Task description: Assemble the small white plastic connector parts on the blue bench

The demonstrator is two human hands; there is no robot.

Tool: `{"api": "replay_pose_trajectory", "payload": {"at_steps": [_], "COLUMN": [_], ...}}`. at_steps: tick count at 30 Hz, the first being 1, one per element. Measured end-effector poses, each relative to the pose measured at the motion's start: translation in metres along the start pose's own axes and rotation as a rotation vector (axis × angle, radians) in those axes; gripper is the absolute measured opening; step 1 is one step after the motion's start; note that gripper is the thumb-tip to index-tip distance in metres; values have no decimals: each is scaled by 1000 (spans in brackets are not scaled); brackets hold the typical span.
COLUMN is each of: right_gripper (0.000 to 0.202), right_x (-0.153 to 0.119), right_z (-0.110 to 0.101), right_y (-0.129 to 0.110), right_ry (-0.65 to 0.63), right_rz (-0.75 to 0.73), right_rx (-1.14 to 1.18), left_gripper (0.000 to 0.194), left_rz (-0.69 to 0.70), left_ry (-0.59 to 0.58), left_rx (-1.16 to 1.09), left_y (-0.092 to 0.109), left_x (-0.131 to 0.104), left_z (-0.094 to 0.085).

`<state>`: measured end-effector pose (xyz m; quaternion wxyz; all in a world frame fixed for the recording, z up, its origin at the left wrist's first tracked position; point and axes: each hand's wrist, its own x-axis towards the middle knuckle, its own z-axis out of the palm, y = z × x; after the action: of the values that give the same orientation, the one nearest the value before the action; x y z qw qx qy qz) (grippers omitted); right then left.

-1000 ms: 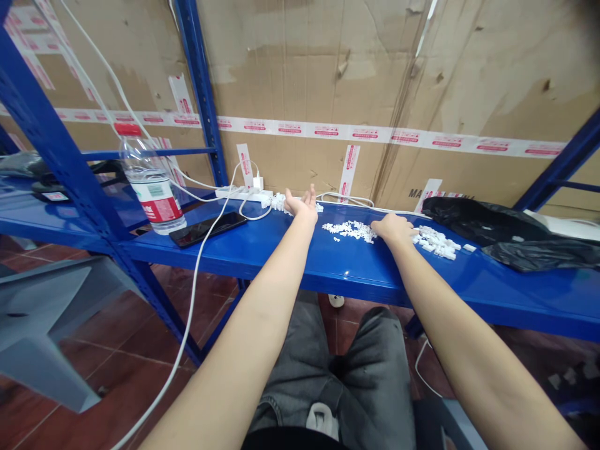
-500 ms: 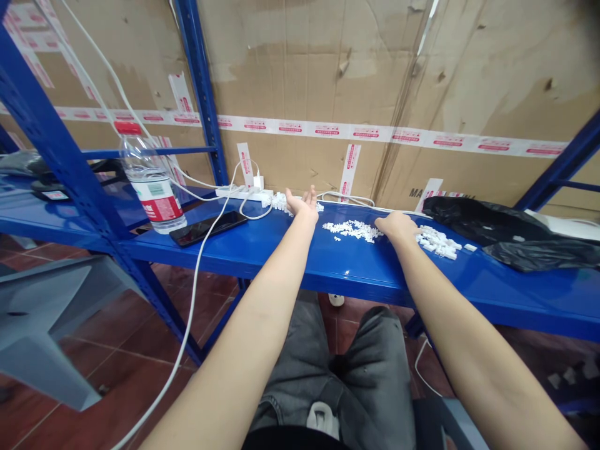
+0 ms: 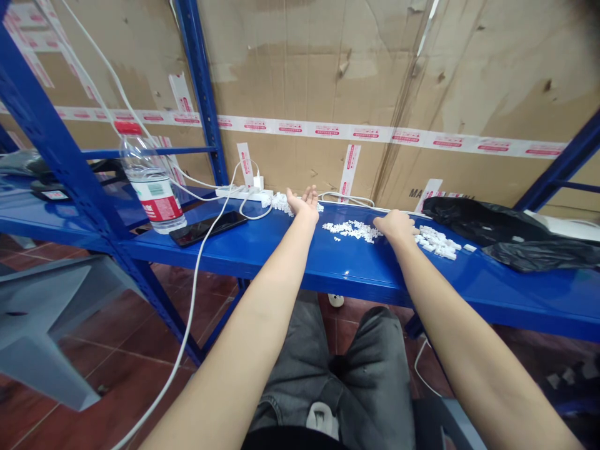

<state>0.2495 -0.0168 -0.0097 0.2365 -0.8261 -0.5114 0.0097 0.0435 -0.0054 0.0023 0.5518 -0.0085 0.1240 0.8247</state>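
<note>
My left hand point(image 3: 304, 201) is held palm up with its fingers apart, in front of a pile of small white plastic pieces point(image 3: 280, 202) at the back of the blue shelf point(image 3: 281, 240). No piece can be made out in its palm. Beside the right end of the middle pile of tiny white pieces point(image 3: 354, 230) is my right hand point(image 3: 396, 225), back up, its fingers curled down. The hand itself hides its fingertips and anything between them. Just right of it lies a heap of larger white pieces point(image 3: 438, 242).
On the left stand a water bottle point(image 3: 154, 194) with a red cap and, beside it, a black phone point(image 3: 209, 228). A white power strip point(image 3: 244, 192) with cables runs along the back. Black plastic bags point(image 3: 529, 240) lie at the right. Cardboard point(image 3: 304, 69) backs the shelf.
My right hand has shifted very slightly left. The fingers of my left hand have moved a little; the piles look the same.
</note>
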Motion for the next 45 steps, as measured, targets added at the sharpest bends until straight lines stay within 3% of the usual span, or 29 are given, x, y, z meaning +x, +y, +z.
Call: {"api": "replay_pose_trajectory", "payload": {"at_steps": [5,20,28,33,38,45], "right_gripper": [57,45,47,47,37,41], "right_x": [1,2,5,12,18,24], "right_z": [-1,3,8,9,10,7], "right_y": [0,6,3,8,14,19], "right_ry": [-43,-12,61,27,85,103], "right_rz": [34,-105,-27,15,-6,26], "right_rx": [-31,62,-35,-98,-96,-63], "left_gripper": [52,47,45,40,40,37], "left_rz": [-20,-65,-71,-74,-76,-73], "left_ry": [-58,-152,-152,-149,-149,-143], "left_rx": [3,38,66,87,109,123], "left_y": [-1,-5,-6,-6,-7,-7], "left_x": [-1,-1,-1,-2,-2,-2], "left_z": [0,1,2,1,0,0]}}
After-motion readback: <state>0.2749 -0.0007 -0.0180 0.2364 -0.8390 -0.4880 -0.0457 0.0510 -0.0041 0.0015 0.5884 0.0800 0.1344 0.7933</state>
